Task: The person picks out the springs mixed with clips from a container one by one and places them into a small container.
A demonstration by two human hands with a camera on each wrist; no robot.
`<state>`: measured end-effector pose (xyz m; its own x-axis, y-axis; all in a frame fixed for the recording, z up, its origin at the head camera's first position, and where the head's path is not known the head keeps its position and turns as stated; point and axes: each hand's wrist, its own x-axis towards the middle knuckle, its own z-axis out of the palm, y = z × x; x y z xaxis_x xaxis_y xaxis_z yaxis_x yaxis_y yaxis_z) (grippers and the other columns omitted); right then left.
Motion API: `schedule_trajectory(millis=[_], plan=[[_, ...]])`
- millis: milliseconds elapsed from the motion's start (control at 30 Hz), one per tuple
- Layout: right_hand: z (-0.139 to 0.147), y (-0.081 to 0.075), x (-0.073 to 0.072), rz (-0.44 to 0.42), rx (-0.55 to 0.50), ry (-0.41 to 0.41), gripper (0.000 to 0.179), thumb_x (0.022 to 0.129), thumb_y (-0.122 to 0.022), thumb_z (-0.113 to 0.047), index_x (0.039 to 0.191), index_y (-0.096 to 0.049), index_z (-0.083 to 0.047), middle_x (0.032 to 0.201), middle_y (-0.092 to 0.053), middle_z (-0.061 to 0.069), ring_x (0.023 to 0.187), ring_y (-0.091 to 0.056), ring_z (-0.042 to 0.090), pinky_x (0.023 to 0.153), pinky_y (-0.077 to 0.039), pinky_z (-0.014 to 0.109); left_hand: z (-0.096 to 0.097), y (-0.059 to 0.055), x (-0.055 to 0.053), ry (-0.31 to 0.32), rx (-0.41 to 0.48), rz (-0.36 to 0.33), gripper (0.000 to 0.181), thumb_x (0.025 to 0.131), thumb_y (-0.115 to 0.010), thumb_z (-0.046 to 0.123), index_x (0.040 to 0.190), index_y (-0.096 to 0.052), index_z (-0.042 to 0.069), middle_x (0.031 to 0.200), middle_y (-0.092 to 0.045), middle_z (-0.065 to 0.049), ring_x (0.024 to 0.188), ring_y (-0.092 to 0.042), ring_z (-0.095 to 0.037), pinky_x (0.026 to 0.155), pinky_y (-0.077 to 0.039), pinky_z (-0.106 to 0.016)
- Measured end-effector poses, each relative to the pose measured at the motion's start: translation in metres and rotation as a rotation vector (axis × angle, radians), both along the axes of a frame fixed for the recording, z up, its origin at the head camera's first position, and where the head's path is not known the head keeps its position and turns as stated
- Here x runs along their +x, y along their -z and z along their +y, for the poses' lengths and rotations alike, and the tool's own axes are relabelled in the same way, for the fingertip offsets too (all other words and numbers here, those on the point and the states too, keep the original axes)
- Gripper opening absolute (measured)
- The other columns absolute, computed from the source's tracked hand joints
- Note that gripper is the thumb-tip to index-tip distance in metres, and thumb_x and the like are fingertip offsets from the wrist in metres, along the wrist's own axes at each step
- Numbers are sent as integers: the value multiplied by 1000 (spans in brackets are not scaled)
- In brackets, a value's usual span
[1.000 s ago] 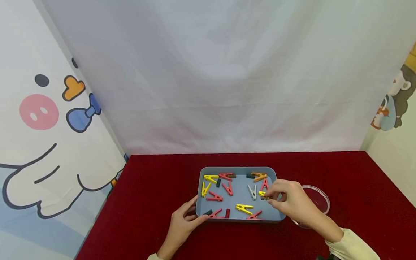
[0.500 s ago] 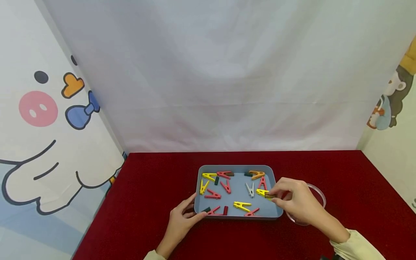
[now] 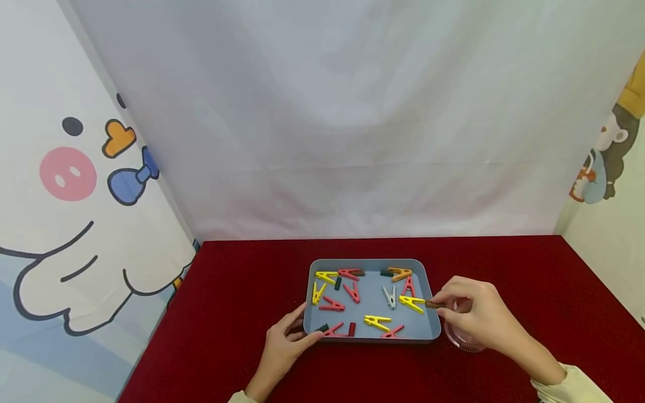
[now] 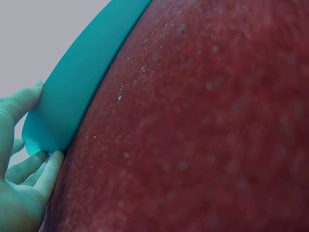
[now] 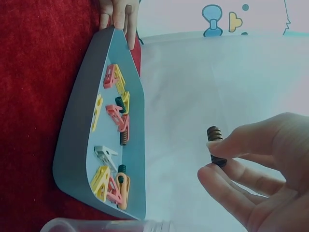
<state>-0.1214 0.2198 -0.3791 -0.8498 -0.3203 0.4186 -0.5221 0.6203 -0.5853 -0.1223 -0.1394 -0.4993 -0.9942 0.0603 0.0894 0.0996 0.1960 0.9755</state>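
Note:
My right hand (image 3: pixel 476 308) pinches a brown ribbed spring (image 5: pixel 216 137) between thumb and fingers, held up above the tray's right rim in the head view. Beneath this hand stands a round clear dish (image 3: pixel 468 348), partly hidden, with a brown spring visible in it. At the near left corner of the blue-grey tray (image 3: pixel 373 340), my left hand (image 3: pixel 284 341) grips the wall, thumb at the rim and fingers outside. In the tray lie red clips (image 3: pixel 353 292), yellow clips (image 3: pixel 377 322), a grey clip (image 3: pixel 390 298), an orange clip (image 3: pixel 401 273) and several springs (image 3: pixel 351 329).
A dark red cloth (image 3: pixel 242 291) covers the table under the tray and dish. A white curtain (image 3: pixel 378 123) hangs behind the table's far edge. Panels with cartoon pictures (image 3: pixel 68 173) stand at both sides.
My right hand has moved right with the spring, from over the tray's inside to its right rim. The yellow clip beside it now shows more fully. The left hand keeps its grip.

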Motion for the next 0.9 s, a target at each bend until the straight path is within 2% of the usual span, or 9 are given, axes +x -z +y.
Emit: schedule_trajectory(millis=[133,167,333,700,900], plan=[[8,3,3,3,-27,-9,34,67,-77,11,82,-73,-19,81,-62,-10,66,-55,5,53,-51,24,2,-18,8,6,0,-20,67,79,-78,13,138,-48,4,120,-57,-22,108,-57,-36,77,-52,-25],[10,3,3,3,-34,-8,34,67,-78,10,83,-73,-19,81,-63,-10,66,-55,5,53,-51,24,3,-19,8,6,-3,-18,67,79,-78,14,138,-48,3,120,-57,-22,108,-57,-36,77,-52,-25],[21,5,6,14,-62,0,34,68,-78,10,86,-72,-19,83,-64,-8,67,-55,6,53,-50,21,3,-21,7,14,-7,-23,67,79,-78,15,138,-48,3,119,-57,-22,108,-56,-36,78,-52,-25],[35,1,6,-11,-28,56,33,69,-77,8,87,-72,-19,87,-64,-9,68,-56,6,54,-51,24,4,-21,2,4,-18,-21,68,79,-78,15,139,-47,4,123,-56,-21,109,-57,-34,78,-52,-26],[41,2,12,-14,-28,86,32,68,-78,6,86,-72,-20,82,-63,-10,67,-55,6,54,-50,23,4,-22,6,12,-16,-30,68,80,-77,17,139,-46,3,122,-55,-22,110,-56,-36,79,-52,-25]])
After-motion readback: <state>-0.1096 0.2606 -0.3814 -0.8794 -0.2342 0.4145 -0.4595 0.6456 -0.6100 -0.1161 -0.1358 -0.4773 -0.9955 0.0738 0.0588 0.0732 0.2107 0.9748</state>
